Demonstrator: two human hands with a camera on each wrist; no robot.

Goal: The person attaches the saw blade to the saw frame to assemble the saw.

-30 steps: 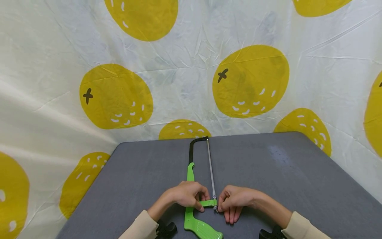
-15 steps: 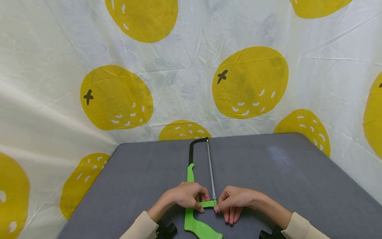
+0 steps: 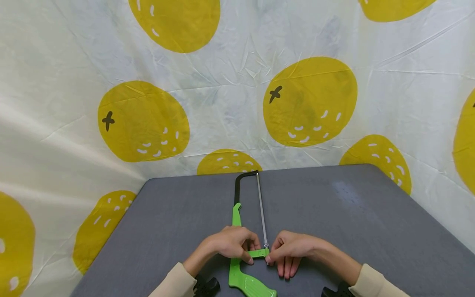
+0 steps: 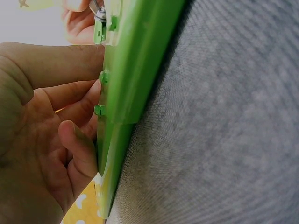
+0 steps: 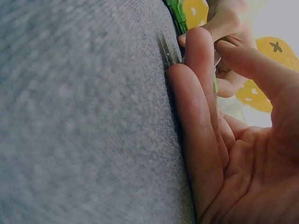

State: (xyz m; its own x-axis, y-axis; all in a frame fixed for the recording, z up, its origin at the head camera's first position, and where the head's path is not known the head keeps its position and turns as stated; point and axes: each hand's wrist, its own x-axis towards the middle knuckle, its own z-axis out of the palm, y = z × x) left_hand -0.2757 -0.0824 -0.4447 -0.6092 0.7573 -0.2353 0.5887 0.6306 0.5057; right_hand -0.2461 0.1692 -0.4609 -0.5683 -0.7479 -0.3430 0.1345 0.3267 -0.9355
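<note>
A hacksaw (image 3: 236,216) lies flat on the grey table, its black bow at the far end and its green grip towards me. The thin silver blade (image 3: 261,206) runs along its right side. My left hand (image 3: 234,242) holds the green frame near the cross arm (image 3: 258,253), thumb on the near side and fingers on the far side. At the blade's near end my right hand (image 3: 295,249) pinches the small metal wing nut (image 4: 99,14), mostly hidden by its thumb and forefinger. The other right fingers rest on the table in the right wrist view.
The grey cloth-covered table (image 3: 178,206) reaches back to a white hanging sheet (image 3: 226,111) printed with large yellow fruit. A pale smudge (image 3: 346,193) marks the cloth on the right. Black wrist straps (image 3: 208,285) show at the cuffs.
My right thumb has moved slightly left onto the wing nut, which showed beside the fingertips a second ago. The left hand and hacksaw have stayed in place.
</note>
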